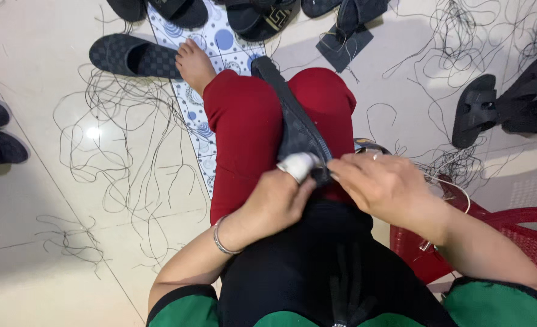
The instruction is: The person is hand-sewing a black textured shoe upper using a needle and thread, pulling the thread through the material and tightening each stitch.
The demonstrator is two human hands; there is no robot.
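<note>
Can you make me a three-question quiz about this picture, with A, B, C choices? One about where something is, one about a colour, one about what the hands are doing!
1. Where does the dark sandal rest?
A. on the red knees
B. on a shelf
C. in a box

2. What colour are the trousers?
A. yellow
B. red
C. white

3. The left hand and right hand are
A. far apart
B. both at the sandal
C. flat on the floor

Answers: A, it lies between the knees; B, the legs are red; B, both hands meet at its near end.
</note>
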